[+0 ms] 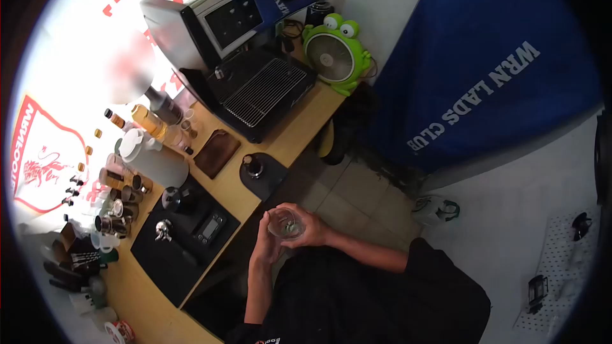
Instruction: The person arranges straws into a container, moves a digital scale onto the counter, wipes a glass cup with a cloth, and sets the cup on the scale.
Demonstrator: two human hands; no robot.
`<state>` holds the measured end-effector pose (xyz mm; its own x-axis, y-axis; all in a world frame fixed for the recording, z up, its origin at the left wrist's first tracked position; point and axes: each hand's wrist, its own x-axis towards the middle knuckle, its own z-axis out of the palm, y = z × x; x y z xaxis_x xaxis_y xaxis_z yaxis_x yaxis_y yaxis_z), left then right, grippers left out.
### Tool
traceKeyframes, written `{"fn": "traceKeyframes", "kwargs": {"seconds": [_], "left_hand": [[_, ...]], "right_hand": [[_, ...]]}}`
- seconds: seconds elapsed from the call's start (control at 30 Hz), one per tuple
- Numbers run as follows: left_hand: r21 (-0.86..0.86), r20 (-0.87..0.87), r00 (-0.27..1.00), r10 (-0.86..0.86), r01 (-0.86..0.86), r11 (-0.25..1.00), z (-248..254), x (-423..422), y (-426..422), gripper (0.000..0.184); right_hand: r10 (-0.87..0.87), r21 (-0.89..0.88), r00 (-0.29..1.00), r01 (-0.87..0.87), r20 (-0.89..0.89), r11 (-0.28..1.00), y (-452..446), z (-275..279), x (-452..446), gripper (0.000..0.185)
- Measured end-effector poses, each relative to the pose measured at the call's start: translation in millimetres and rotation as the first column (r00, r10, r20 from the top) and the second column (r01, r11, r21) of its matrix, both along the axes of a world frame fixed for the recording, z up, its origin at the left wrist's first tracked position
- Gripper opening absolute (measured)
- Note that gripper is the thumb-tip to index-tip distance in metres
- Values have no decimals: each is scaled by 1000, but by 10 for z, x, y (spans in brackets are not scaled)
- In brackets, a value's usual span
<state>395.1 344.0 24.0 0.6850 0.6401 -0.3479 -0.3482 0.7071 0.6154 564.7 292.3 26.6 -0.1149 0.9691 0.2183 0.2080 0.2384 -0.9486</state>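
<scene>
In front of my body, near the counter's front edge, both hands are wrapped round a clear glass (287, 225). My left hand (264, 243) is closed along its left side, and my right hand (311, 227) closes on it from the right. Something small and pale shows inside the glass, too small to make out. On the counter to the left, a portafilter (167, 232) lies on a black mat (167, 266) beside a small digital scale (209, 227). Closer to the hands, a tamper (252, 167) stands on a black corner mat (271, 177).
An espresso machine (255, 95) stands at the back, with a green frog-shaped fan (331, 51) beside it. A brown cloth (217, 153), a white jug (153, 159) and several bottles and cups line the wooden counter (242, 202). A blue banner (491, 57) hangs at the right.
</scene>
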Motion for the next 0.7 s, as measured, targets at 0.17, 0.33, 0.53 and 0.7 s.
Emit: {"fn": "traceKeyframes", "kwargs": {"seconds": [0.17, 0.33, 0.53, 0.7], "left_hand": [[23, -90, 994, -58, 60, 998, 72, 285, 171, 77], [50, -140, 983, -122, 130, 990, -145, 794, 331, 79], [337, -388, 897, -215, 355, 872, -681, 1809, 511, 77], [384, -551, 825, -126, 385, 840, -623, 2967, 896, 73]], "right_hand": [[-93, -72, 994, 89, -61, 993, 61, -93, 202, 96], [-201, -145, 958, 174, -205, 974, 83, -396, 628, 93], [-442, -536, 724, 118, -530, 836, 272, -646, 1621, 68], [-615, -739, 518, -51, -595, 672, 882, -921, 2823, 43]]}}
